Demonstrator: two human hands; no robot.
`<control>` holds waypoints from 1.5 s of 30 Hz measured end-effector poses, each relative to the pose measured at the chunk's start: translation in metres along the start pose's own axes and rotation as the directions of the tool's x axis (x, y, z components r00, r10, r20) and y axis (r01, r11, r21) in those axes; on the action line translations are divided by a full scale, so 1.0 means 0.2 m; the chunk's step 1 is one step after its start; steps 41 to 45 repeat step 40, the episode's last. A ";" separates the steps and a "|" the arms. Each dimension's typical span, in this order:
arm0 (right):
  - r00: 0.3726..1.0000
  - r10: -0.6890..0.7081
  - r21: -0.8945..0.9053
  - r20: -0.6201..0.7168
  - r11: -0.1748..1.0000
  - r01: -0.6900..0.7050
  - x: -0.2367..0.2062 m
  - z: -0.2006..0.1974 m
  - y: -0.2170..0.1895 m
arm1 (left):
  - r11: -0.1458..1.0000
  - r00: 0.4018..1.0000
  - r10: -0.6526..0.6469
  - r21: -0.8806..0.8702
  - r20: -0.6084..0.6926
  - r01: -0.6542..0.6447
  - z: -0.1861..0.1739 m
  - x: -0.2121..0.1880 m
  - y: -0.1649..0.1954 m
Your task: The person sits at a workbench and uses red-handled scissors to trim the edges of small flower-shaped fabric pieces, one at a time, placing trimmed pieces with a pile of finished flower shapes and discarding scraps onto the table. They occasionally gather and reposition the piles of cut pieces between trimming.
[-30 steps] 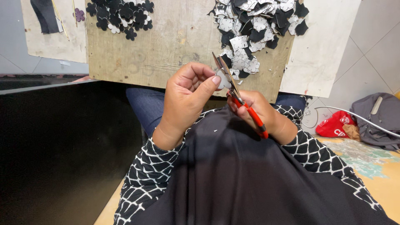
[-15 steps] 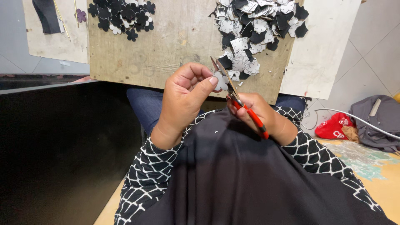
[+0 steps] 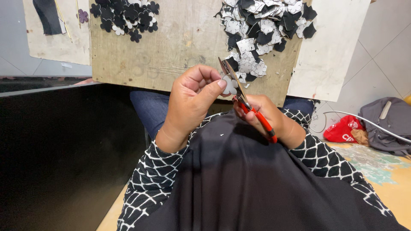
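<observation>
Left hand (image 3: 192, 100) raised over the lap, fingers curled, thumb and forefinger pinched on a small pale flower-shaped cutout (image 3: 229, 84); the cutout sits right at the fingertips, touching the blades of the scissors (image 3: 244, 98); right hand (image 3: 267, 115) closed around the red handles of the scissors, blades pointing up and away toward the board, slightly parted around the cutout's edge; how far the cut has gone cannot be told.

Both hands held close together above a black cloth (image 3: 257, 188) covering the lap; sleeves with black-and-white lattice pattern (image 3: 152, 175); blue jeans (image 3: 150, 109) showing past the left wrist.

Wooden board (image 3: 180, 42) lies beyond the hands; pile of black and white flower cutouts (image 3: 265, 25) on its upper right, just beyond the scissor tips; smaller cluster of mostly black flower cutouts (image 3: 126, 15) on its upper left; one purple flower (image 3: 82, 16) on a pale sheet left of the board.

Red bag (image 3: 344, 128) and grey cloth (image 3: 387, 122) on the floor at right, white cable (image 3: 364, 122) running past them; dark surface (image 3: 64, 158) fills the left side.
</observation>
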State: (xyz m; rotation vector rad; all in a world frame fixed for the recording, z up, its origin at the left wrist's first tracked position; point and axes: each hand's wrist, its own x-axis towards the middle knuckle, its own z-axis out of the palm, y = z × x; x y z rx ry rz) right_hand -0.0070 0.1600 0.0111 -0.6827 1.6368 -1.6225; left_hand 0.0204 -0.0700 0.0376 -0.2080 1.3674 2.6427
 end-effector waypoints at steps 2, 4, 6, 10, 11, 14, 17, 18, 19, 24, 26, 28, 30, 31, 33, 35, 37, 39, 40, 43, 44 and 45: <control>1.000 -0.001 0.004 0.006 1.000 0.001 -0.01 -0.01 0.01 | 1.000 1.000 -0.001 0.002 -0.006 0.001 -0.01 0.00 0.00; 1.000 -0.006 0.021 0.010 1.000 0.006 -0.01 -0.01 0.02 | 1.000 1.000 0.004 0.011 -0.008 -0.004 -0.01 0.00 0.00; 1.000 -0.001 0.008 0.009 1.000 0.001 -0.01 -0.01 0.02 | 0.999 1.000 0.016 0.040 -0.021 -0.015 -0.02 0.00 0.00; 1.000 0.011 -0.031 0.013 0.999 -0.011 -0.01 -0.03 0.02 | 0.999 0.999 0.028 0.045 -0.030 -0.026 -0.02 0.00 0.01; 1.000 0.011 -0.028 0.017 1.000 -0.011 0.00 -0.03 0.02 | 0.998 0.999 0.037 0.045 -0.028 -0.036 -0.02 0.00 0.01; 0.999 0.044 -0.045 0.010 0.998 -0.043 0.00 -0.03 0.02 | 0.997 0.997 0.063 0.057 -0.035 -0.061 -0.03 0.00 0.01; 0.997 0.082 -0.071 -0.010 0.994 -0.082 0.00 -0.03 0.02 | 0.994 0.995 0.083 0.076 -0.054 -0.079 -0.03 0.01 0.01; 0.997 0.074 -0.074 -0.013 0.994 -0.075 0.00 -0.03 0.02 | 0.994 0.995 0.082 0.070 -0.052 -0.079 -0.04 0.01 0.01; 0.998 0.068 -0.077 -0.016 0.995 -0.069 0.00 -0.03 0.02 | 0.995 0.995 0.082 0.064 -0.050 -0.079 -0.04 0.01 0.01; 0.995 0.093 -0.086 -0.027 0.992 -0.095 0.00 -0.03 0.03 | 0.993 0.994 0.094 0.077 -0.063 -0.089 -0.04 0.02 0.01; 0.995 0.097 -0.114 -0.034 0.988 -0.100 0.01 -0.03 0.03 | 0.991 0.991 0.111 0.082 -0.073 -0.105 -0.04 0.02 0.01; 0.994 0.098 -0.129 -0.041 0.986 -0.102 0.01 -0.02 0.03 | 0.989 0.988 0.129 0.082 -0.085 -0.123 -0.04 0.03 0.01; 0.995 0.085 -0.137 -0.053 0.986 -0.092 0.01 -0.02 0.04 | 0.993 0.992 0.106 0.066 -0.074 -0.101 -0.04 0.02 0.02; 0.996 0.074 -0.138 -0.059 0.987 -0.081 0.01 -0.02 0.04 | 0.994 0.993 0.093 0.058 -0.069 -0.089 -0.04 0.02 0.02; 0.996 0.063 -0.134 -0.067 0.988 -0.072 0.00 -0.02 0.04 | 0.998 0.997 0.059 0.023 -0.039 -0.058 -0.04 0.03 0.00; 0.996 0.061 -0.129 -0.062 0.989 -0.069 0.00 -0.02 0.05 | 1.000 0.999 0.026 0.013 -0.044 -0.026 -0.04 0.03 -0.01; 0.997 0.059 -0.130 -0.054 0.989 -0.066 0.00 -0.02 0.05 | 1.000 0.997 -0.007 0.023 -0.079 0.009 -0.05 0.03 -0.02; 0.996 0.074 -0.132 -0.054 0.988 -0.081 0.00 -0.02 0.05 | 0.999 0.994 -0.008 0.038 -0.106 0.012 -0.06 0.03 -0.02; 0.994 0.089 -0.134 -0.057 0.986 -0.096 0.00 -0.02 0.05 | 0.999 0.993 -0.008 0.045 -0.119 0.014 -0.07 0.03 -0.02; 0.994 0.089 -0.134 -0.057 0.986 -0.096 0.00 -0.02 0.05 | 0.999 0.993 -0.008 0.045 -0.119 0.014 -0.07 0.03 -0.02; 0.994 0.089 -0.134 -0.057 0.986 -0.096 0.00 -0.02 0.05 | 0.999 0.993 -0.008 0.045 -0.119 0.014 -0.07 0.03 -0.02; 0.994 0.089 -0.134 -0.057 0.986 -0.096 0.00 -0.02 0.05 | 0.999 0.993 -0.008 0.045 -0.119 0.014 -0.07 0.03 -0.02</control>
